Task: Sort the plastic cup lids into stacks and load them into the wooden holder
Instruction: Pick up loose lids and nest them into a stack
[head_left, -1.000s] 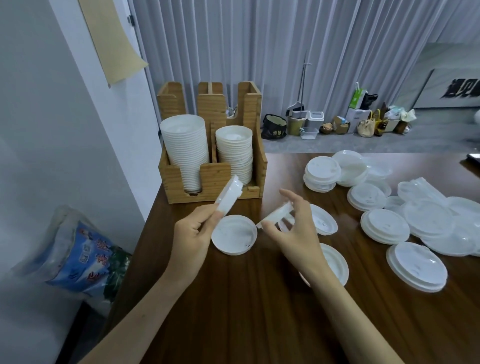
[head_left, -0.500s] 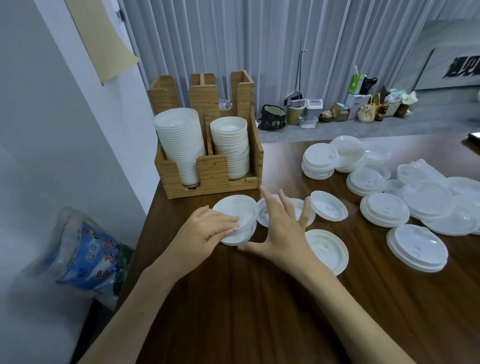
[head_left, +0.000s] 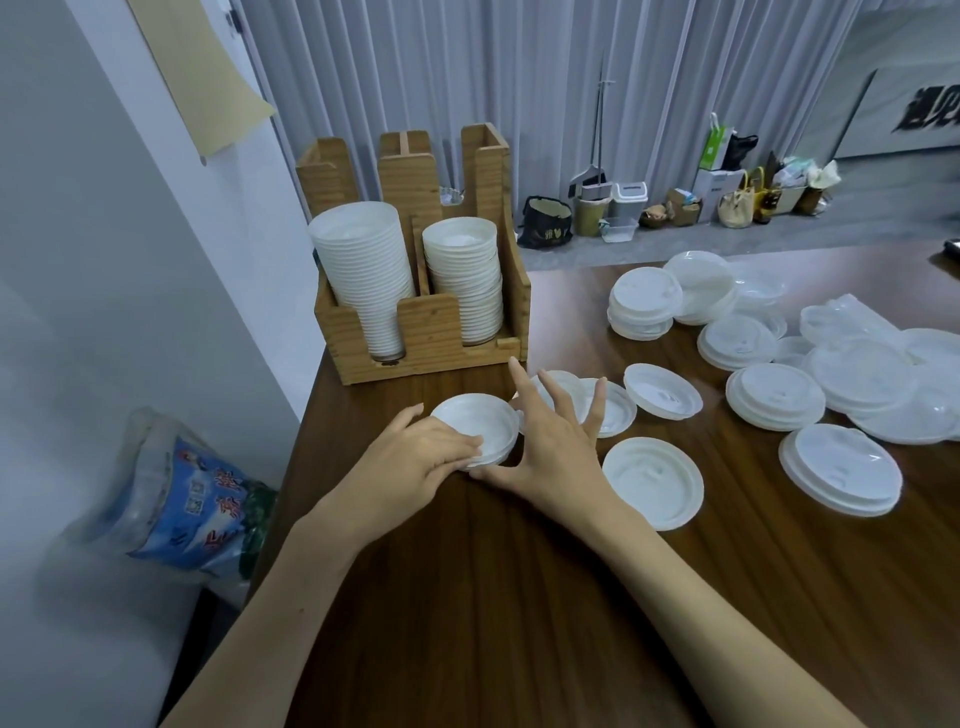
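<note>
Two tall lid stacks (head_left: 363, 275) fill the wooden holder (head_left: 426, 332) at the far left of the surface (head_left: 467, 597). Just in front of it, I see the left hand (head_left: 415, 462) holding a short lid stack (head_left: 480, 418), thumb at its left rim, fingers over its near edge. The right hand (head_left: 545, 447), fingers spread and straight, touches that stack's near-right rim with its thumb. Loose lids (head_left: 654, 483) and low piles (head_left: 841, 467) lie to the right.

Bag (head_left: 200, 512) lettering unreadable (too blurred).
</note>
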